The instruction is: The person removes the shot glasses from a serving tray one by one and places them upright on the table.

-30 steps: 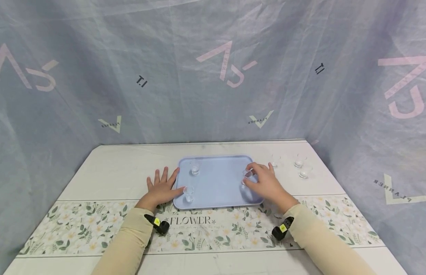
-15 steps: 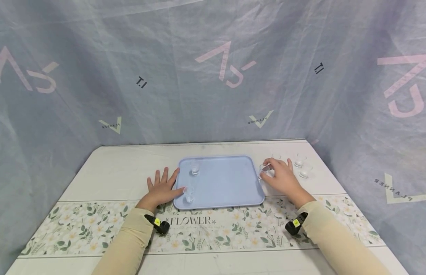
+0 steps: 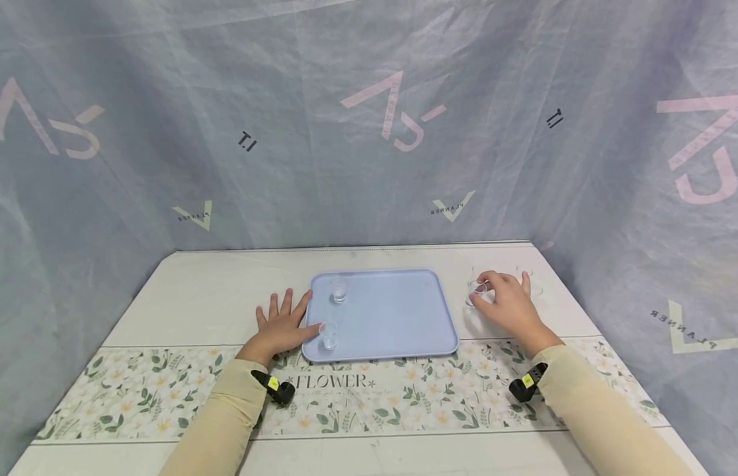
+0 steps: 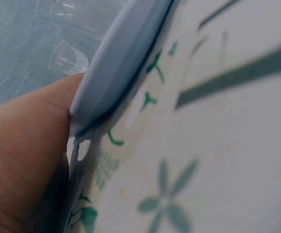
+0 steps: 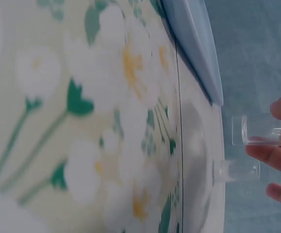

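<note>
My right hand (image 3: 510, 305) pinches a small clear shot glass (image 3: 477, 291) between thumb and fingers, just right of the pale blue tray (image 3: 393, 314). In the right wrist view this shot glass (image 5: 261, 130) looks upright, with another clear glass (image 5: 237, 171) standing past it. My left hand (image 3: 280, 332) lies with fingers spread at the tray's left edge, its thumb reaching over the rim. Two clear shot glasses stand on the tray's left side, the back glass (image 3: 339, 292) and the front glass (image 3: 328, 337), the latter right beside my left thumb.
More clear glasses stand behind my right hand, mostly hidden; one faint rim (image 3: 524, 271) shows. A white cloth with a floral band (image 3: 369, 403) covers the table. Grey-blue fabric (image 3: 369, 165) hangs at the back and both sides.
My right hand has moved right with the shot glass, from over the tray's right side to beyond its edge. My left hand and the two glasses at left have stayed put.
</note>
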`<act>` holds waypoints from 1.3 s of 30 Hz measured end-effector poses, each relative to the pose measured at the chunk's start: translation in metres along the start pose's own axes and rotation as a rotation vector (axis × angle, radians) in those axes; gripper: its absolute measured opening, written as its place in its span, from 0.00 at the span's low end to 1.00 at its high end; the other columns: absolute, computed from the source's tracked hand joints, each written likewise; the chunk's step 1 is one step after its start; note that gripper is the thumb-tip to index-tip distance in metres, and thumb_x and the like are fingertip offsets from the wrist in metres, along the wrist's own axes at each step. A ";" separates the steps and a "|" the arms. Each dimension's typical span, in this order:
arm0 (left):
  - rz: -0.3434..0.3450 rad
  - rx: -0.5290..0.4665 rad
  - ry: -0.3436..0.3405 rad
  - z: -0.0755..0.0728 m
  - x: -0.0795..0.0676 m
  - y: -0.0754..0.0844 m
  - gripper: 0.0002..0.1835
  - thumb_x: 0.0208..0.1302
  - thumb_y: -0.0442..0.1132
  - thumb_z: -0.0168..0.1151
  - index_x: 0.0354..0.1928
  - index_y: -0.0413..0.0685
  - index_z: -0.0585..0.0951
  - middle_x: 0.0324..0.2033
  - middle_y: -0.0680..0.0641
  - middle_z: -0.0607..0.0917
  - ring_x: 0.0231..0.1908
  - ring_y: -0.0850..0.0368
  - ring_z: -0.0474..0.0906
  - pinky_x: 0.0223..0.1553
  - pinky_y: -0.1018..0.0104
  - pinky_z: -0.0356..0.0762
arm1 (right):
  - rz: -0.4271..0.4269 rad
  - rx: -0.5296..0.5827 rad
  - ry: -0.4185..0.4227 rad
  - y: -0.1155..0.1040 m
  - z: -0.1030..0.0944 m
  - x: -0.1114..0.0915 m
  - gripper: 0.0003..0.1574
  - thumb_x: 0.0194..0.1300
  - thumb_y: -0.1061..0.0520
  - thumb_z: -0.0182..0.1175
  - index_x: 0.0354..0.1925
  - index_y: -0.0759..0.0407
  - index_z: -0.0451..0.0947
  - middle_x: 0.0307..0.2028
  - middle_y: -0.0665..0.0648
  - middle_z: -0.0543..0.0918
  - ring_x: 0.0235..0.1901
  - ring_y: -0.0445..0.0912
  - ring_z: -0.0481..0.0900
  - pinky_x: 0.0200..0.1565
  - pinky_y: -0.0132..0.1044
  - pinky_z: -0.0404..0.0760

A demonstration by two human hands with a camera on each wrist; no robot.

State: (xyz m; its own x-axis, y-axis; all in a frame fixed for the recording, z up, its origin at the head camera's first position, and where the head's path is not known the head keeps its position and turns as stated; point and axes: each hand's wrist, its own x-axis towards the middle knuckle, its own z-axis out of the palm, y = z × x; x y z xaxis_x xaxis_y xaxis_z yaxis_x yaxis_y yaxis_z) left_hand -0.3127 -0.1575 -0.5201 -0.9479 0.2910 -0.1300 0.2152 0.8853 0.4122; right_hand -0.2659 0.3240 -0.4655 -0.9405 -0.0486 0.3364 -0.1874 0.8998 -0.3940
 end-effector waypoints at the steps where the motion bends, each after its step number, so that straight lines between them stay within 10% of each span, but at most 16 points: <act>1: 0.001 0.002 0.000 0.000 0.000 0.000 0.54 0.63 0.78 0.49 0.82 0.62 0.43 0.79 0.38 0.32 0.75 0.32 0.17 0.64 0.27 0.12 | 0.007 -0.003 -0.002 0.002 -0.001 0.000 0.22 0.67 0.50 0.64 0.54 0.60 0.76 0.42 0.60 0.87 0.62 0.66 0.69 0.70 0.70 0.29; 39: 0.013 -0.014 0.011 -0.004 -0.004 0.003 0.55 0.61 0.80 0.47 0.82 0.61 0.45 0.79 0.36 0.35 0.75 0.31 0.19 0.65 0.28 0.14 | 0.101 -0.195 -0.077 0.018 0.001 -0.001 0.23 0.68 0.50 0.59 0.54 0.63 0.74 0.43 0.63 0.88 0.66 0.69 0.64 0.68 0.71 0.24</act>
State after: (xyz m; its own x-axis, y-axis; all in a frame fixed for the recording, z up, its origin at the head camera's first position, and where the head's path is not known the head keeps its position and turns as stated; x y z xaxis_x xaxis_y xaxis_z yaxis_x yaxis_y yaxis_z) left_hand -0.3087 -0.1577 -0.5149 -0.9474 0.2988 -0.1148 0.2247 0.8762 0.4263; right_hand -0.2685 0.3394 -0.4741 -0.9719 0.0194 0.2348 -0.0405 0.9681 -0.2473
